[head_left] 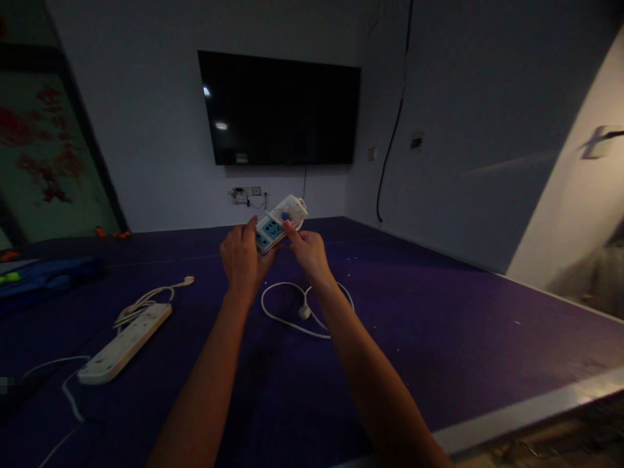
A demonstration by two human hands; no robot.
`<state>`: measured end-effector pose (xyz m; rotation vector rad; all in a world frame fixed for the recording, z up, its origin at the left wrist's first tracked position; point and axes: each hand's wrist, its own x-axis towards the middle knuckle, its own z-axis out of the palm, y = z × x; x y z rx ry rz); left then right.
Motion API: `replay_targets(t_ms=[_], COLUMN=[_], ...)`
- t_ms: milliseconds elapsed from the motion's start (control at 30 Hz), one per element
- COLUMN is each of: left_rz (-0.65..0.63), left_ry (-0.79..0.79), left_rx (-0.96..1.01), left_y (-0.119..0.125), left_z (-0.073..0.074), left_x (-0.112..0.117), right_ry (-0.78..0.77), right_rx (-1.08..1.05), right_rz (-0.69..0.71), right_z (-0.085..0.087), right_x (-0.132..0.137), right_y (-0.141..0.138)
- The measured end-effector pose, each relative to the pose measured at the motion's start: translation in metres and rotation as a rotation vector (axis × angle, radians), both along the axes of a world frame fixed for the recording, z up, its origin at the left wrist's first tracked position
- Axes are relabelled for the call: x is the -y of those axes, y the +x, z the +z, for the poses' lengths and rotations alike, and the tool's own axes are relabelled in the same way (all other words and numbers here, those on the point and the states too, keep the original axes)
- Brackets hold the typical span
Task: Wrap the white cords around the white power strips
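A small white power strip with blue-green sockets is held up above the purple surface, tilted with its right end higher. My left hand grips its lower left end, fingers wrapped round the edge. My right hand holds the other end, the thumb on the strip's face near a dark blue button. Part of a white cord lies around the strip's right end. Below, a white cord loops on the surface, with a white plug lying inside the loop.
To the left, a longer white power strip lies with its coiled cord. Blue fabric is at the far left. A television hangs on the wall ahead, above wall sockets. A black cable hangs at right.
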<state>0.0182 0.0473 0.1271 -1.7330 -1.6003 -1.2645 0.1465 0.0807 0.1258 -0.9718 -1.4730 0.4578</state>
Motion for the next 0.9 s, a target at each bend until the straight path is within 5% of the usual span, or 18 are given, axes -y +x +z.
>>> replay_targets(t_ms=[267,600,733,900], left_rz=[-0.660,-1.200,-1.387,-1.540], left_ry=[-0.322,-0.995,-1.055,-0.922], left_rx=[0.437,0.881,0.907,0.923], left_y=[-0.010,-0.020,-0.013,-0.010], left_z=[0.006,0.000,-0.012,-0.011], left_x=[-0.005,-0.003,-0.011,-0.013], right_ry=[-0.027,-0.126,-0.136,-0.151], right_rx=[-0.085,-0.156,-0.195,-0.219], right_rz=[0.024,0.211,0.211,0.285], right_z=[0.008,0.015,0.015,0.015], right_x=[0.001,0.008,0.007,0.005], right_y=[0.024,0.030,0.030,0.030])
